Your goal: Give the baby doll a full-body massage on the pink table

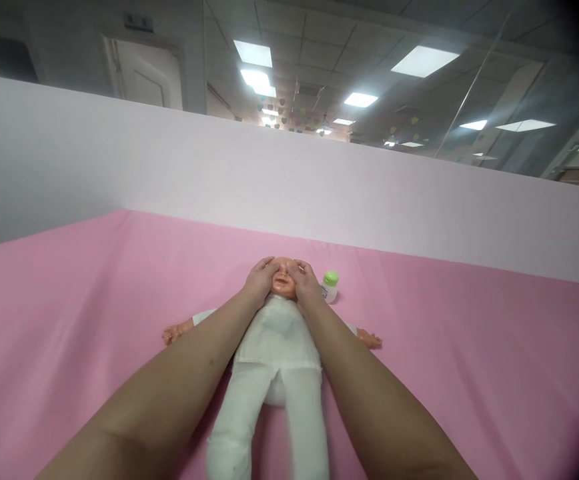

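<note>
A baby doll in white clothes lies on its back on the pink sheet, head pointing away from me, arms spread to both sides. My left hand rests on the left side of the doll's head, fingers laid flat across the upper face. My right hand rests the same way on the right side of the head. Both thumbs meet near the doll's forehead. Neither hand grips anything. A small white bottle with a green cap stands just right of my right hand.
A pale partition wall runs along the far edge of the pink surface. Beyond it are a white door and ceiling light panels.
</note>
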Demonstrator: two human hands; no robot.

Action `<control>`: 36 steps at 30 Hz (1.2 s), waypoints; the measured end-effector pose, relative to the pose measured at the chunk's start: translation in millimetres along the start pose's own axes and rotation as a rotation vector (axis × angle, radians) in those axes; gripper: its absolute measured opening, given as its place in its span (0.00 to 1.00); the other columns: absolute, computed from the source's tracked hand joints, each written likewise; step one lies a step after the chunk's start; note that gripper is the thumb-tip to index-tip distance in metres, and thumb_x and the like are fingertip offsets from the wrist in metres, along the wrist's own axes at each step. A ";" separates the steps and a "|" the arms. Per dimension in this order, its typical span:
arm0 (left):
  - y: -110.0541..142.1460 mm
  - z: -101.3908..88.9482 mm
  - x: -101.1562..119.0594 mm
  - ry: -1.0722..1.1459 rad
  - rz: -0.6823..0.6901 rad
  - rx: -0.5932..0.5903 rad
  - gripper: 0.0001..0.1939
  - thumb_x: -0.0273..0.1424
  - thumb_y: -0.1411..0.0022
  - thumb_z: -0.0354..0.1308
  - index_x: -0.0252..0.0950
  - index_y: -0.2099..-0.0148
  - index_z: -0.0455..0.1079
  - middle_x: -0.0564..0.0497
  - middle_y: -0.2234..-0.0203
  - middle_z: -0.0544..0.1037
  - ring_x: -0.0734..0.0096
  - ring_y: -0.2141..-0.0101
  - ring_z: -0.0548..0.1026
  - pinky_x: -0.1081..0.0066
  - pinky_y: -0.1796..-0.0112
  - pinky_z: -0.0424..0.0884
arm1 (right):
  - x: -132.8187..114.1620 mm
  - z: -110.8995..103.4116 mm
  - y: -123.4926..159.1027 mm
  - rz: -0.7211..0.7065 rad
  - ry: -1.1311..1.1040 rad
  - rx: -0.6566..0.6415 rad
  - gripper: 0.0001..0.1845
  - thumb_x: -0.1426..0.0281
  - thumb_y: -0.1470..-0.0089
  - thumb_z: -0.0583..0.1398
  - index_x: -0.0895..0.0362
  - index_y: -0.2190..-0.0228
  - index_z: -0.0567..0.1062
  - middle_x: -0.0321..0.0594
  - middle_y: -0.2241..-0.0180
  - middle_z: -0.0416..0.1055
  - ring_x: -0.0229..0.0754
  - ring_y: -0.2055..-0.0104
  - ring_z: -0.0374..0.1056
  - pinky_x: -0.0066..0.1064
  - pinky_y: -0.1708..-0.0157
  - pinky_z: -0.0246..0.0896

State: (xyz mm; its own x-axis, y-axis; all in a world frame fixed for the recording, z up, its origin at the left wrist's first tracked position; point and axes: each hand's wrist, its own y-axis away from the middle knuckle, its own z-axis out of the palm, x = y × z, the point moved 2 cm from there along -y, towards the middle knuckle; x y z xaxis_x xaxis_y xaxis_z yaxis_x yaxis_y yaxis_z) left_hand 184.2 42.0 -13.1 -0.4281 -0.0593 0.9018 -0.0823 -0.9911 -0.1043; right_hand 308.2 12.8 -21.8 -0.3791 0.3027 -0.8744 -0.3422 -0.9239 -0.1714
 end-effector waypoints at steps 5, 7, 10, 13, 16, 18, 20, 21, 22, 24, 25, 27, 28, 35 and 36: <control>2.9 -0.5 3.4 0.058 -0.084 0.016 0.24 0.32 0.45 0.67 0.36 0.45 0.74 0.42 0.54 0.82 0.60 0.58 0.81 0.63 0.55 0.77 | -1.1 -1.6 2.0 0.034 -0.047 0.003 0.24 0.59 0.54 0.71 0.51 0.55 0.75 0.37 0.58 0.79 0.45 0.55 0.76 0.38 0.53 0.74; 5.5 -1.8 5.2 0.097 -0.113 0.028 0.25 0.31 0.43 0.65 0.37 0.43 0.73 0.41 0.51 0.81 0.59 0.57 0.82 0.62 0.54 0.78 | -1.1 -2.5 2.4 0.054 -0.072 -0.002 0.24 0.61 0.54 0.70 0.51 0.53 0.76 0.39 0.54 0.79 0.47 0.53 0.75 0.41 0.51 0.74; 9.8 -3.0 7.9 0.148 -0.151 0.052 0.25 0.30 0.42 0.63 0.38 0.41 0.73 0.41 0.47 0.80 0.58 0.55 0.82 0.60 0.53 0.79 | 0.4 -4.6 2.1 0.084 -0.103 -0.015 0.24 0.64 0.53 0.68 0.50 0.52 0.77 0.40 0.50 0.78 0.49 0.48 0.75 0.45 0.48 0.73; 14.0 -2.2 10.6 0.181 -0.169 0.069 0.24 0.30 0.42 0.64 0.39 0.43 0.73 0.43 0.48 0.80 0.57 0.55 0.82 0.60 0.53 0.79 | 2.9 -6.6 1.6 0.106 -0.134 -0.028 0.26 0.66 0.54 0.67 0.49 0.50 0.77 0.40 0.47 0.77 0.50 0.46 0.74 0.47 0.46 0.72; 16.7 -0.1 11.5 0.208 -0.210 0.035 0.22 0.37 0.41 0.66 0.36 0.46 0.74 0.41 0.54 0.82 0.53 0.57 0.82 0.57 0.54 0.80 | 4.3 -6.6 1.5 0.113 -0.158 -0.055 0.30 0.68 0.56 0.68 0.49 0.48 0.76 0.40 0.44 0.75 0.51 0.45 0.73 0.47 0.44 0.70; 16.7 0.9 11.2 0.202 -0.216 -0.034 0.23 0.43 0.42 0.66 0.33 0.49 0.75 0.38 0.58 0.83 0.50 0.59 0.82 0.55 0.56 0.80 | 3.5 -5.9 1.9 0.100 -0.148 -0.065 0.31 0.68 0.56 0.69 0.50 0.47 0.76 0.40 0.44 0.75 0.52 0.45 0.73 0.48 0.43 0.70; 15.3 0.2 10.7 0.169 -0.164 -0.069 0.23 0.42 0.43 0.67 0.34 0.49 0.74 0.39 0.58 0.82 0.53 0.59 0.82 0.57 0.56 0.80 | 1.8 -5.3 2.8 0.078 -0.118 -0.062 0.32 0.67 0.56 0.70 0.50 0.47 0.75 0.41 0.44 0.74 0.52 0.45 0.73 0.48 0.43 0.70; 14.3 -0.6 10.4 0.148 -0.127 -0.067 0.24 0.39 0.44 0.68 0.35 0.47 0.73 0.41 0.58 0.82 0.55 0.59 0.82 0.59 0.56 0.79 | 0.8 -5.0 3.4 0.069 -0.100 -0.062 0.32 0.66 0.56 0.70 0.50 0.47 0.75 0.41 0.44 0.74 0.52 0.45 0.73 0.47 0.43 0.70; 13.3 -1.5 10.0 0.125 -0.095 -0.056 0.27 0.37 0.46 0.69 0.37 0.45 0.72 0.42 0.57 0.82 0.57 0.59 0.82 0.61 0.56 0.79 | -0.1 -4.6 4.1 0.060 -0.084 -0.070 0.32 0.66 0.56 0.71 0.50 0.47 0.75 0.41 0.44 0.74 0.52 0.46 0.73 0.47 0.44 0.70; 11.9 -2.4 8.4 0.088 -0.074 -0.046 0.32 0.32 0.50 0.72 0.38 0.43 0.71 0.43 0.56 0.81 0.59 0.60 0.81 0.62 0.56 0.78 | -1.3 -3.9 5.3 0.038 -0.058 -0.095 0.33 0.65 0.56 0.71 0.51 0.47 0.74 0.41 0.44 0.73 0.51 0.47 0.74 0.46 0.45 0.71; 11.5 -2.3 7.6 0.068 -0.070 -0.048 0.33 0.31 0.51 0.73 0.38 0.42 0.71 0.43 0.56 0.81 0.59 0.60 0.81 0.61 0.56 0.77 | -1.6 -3.8 5.8 0.023 -0.043 -0.105 0.34 0.64 0.56 0.72 0.51 0.47 0.73 0.41 0.45 0.73 0.50 0.48 0.74 0.45 0.45 0.71; 11.0 -1.6 6.2 0.033 -0.058 -0.045 0.32 0.31 0.52 0.73 0.37 0.44 0.72 0.43 0.57 0.81 0.58 0.61 0.81 0.61 0.56 0.77 | -1.5 -4.3 5.7 -0.010 0.002 -0.105 0.35 0.62 0.57 0.72 0.50 0.47 0.72 0.41 0.48 0.74 0.49 0.49 0.75 0.44 0.47 0.72; 10.7 -1.2 5.5 0.018 -0.051 -0.040 0.31 0.31 0.52 0.73 0.37 0.44 0.72 0.43 0.58 0.81 0.58 0.61 0.81 0.61 0.56 0.77 | -1.4 -4.9 5.2 -0.029 0.036 -0.092 0.35 0.62 0.57 0.73 0.50 0.47 0.71 0.40 0.49 0.74 0.49 0.50 0.75 0.43 0.48 0.72; 4.1 0.8 -1.2 -0.025 -0.009 0.014 0.23 0.33 0.50 0.71 0.39 0.51 0.76 0.47 0.61 0.82 0.58 0.58 0.80 0.63 0.53 0.75 | -2.6 -8.4 -0.9 -0.101 0.218 0.012 0.26 0.60 0.56 0.72 0.50 0.54 0.75 0.36 0.55 0.77 0.47 0.50 0.73 0.37 0.50 0.71; 2.8 1.2 -1.7 -0.024 -0.010 0.019 0.22 0.33 0.49 0.70 0.39 0.51 0.76 0.47 0.62 0.82 0.58 0.57 0.79 0.63 0.53 0.75 | -2.9 -8.0 -1.1 -0.097 0.213 0.017 0.25 0.59 0.55 0.71 0.50 0.54 0.75 0.37 0.54 0.77 0.47 0.50 0.73 0.37 0.49 0.71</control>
State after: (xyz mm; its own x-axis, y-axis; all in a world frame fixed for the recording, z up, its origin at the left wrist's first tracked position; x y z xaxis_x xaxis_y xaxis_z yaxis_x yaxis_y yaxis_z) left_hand 185.7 39.2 -14.4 -0.4055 -0.0522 0.9126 -0.0689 -0.9938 -0.0875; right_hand 316.5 11.1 -22.7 -0.1541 0.3322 -0.9306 -0.3832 -0.8882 -0.2536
